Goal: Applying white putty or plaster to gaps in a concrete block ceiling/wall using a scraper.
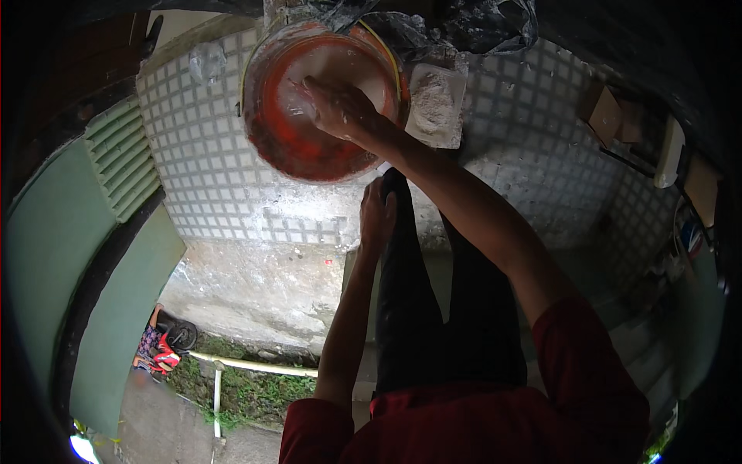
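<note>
My right hand point(336, 108) reaches over the orange-red bucket point(270, 143), its fingers bent together and marked with white. Whatever they may hold is hidden. Inside the bucket lies a pale, cloudy whitish content point(359, 68), with white residue on the walls. A thin yellowish handle point(384, 48) rests along the rim. Just right of the bucket stands a square white tub point(435, 104) holding off-white, crumbly powder. My left hand point(376, 215) lies on my left knee, holding no object, its thumb apart from the fingers.
Black plastic bags point(487, 27) lie beyond the bucket, and a clear plastic bag point(207, 62) to its left. Cardboard boxes point(610, 116) stand at right. Below the tiled ledge point(193, 170) are a pale railing point(255, 365), grass, and a person beside a red motorbike point(166, 354).
</note>
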